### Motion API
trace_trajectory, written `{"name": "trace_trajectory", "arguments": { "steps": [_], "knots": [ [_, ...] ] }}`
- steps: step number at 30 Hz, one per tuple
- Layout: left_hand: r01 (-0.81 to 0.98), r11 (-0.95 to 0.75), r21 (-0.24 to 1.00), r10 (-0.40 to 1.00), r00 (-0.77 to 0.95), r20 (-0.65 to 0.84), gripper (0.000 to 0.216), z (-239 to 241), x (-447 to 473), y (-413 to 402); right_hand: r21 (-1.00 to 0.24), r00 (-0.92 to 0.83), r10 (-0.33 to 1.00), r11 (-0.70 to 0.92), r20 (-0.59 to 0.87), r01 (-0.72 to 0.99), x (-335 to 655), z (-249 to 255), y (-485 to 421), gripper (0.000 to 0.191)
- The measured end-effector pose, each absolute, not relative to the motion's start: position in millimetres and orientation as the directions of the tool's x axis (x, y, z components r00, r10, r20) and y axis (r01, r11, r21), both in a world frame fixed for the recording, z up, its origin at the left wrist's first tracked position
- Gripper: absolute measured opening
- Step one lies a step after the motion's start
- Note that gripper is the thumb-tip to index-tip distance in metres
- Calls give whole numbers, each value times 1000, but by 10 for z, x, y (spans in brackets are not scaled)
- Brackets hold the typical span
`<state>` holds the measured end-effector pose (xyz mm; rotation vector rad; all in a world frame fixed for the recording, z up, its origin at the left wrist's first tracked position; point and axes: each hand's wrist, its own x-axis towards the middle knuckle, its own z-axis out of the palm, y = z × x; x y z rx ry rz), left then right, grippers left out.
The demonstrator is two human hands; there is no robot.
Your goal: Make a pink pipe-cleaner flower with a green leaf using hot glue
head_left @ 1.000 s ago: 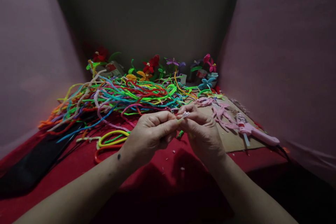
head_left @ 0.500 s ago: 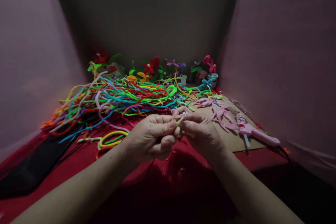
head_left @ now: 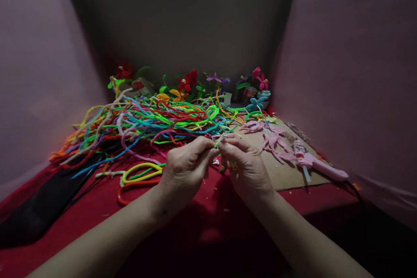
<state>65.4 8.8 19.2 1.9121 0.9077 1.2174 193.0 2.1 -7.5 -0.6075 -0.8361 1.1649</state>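
Note:
Between my two hands is a short pale green piece with a whitish tip, which looks like a pipe cleaner stem. My left hand pinches its lower end between thumb and forefinger. The fingertips of my right hand close on the whitish tip from the other side, hiding part of it. Both hands hover above the red cloth, in front of a large heap of colourful pipe cleaners. Beside my left wrist lie scissors with yellow and red handle loops; their blades are not visible.
At right, a pink glue gun and pink fuzzy petal pieces lie on a cardboard sheet. Pipe cleaner flowers, among them a red one, line the back by a glass jar. A black flat object lies left.
My left hand has rolled over, knuckles up, and its curled fingers have drawn in beneath. The stem's whitish tip is now mostly covered by my right fingers. More of the scissor handles shows.

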Motion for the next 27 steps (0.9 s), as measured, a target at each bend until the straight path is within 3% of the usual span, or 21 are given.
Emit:
{"name": "trace_trajectory", "arguments": {
  "steps": [6,10,16,19,23,27],
  "knots": [
    [-30,-125,992,855,504,123,24,264,612,149,-806,115,954,294,275,-514,1975,-83,16,7],
    [-156,109,982,800,600,6,24,268,585,206,-801,59,966,243,253,-547,1995,-81,25,6],
    [-205,364,909,629,774,-77,17,179,560,288,-771,-203,974,-50,104,-635,2037,-87,77,16],
    [-201,413,888,578,811,-86,16,149,543,307,-747,-322,941,-140,104,-650,2060,-91,86,21],
    [-146,397,906,553,826,-109,18,195,540,298,-755,-286,947,-80,146,-651,2067,-103,77,16],
    [-34,58,998,720,694,-18,20,245,593,247,-755,-93,983,58,156,-654,2036,-139,91,11]
  ]
}}
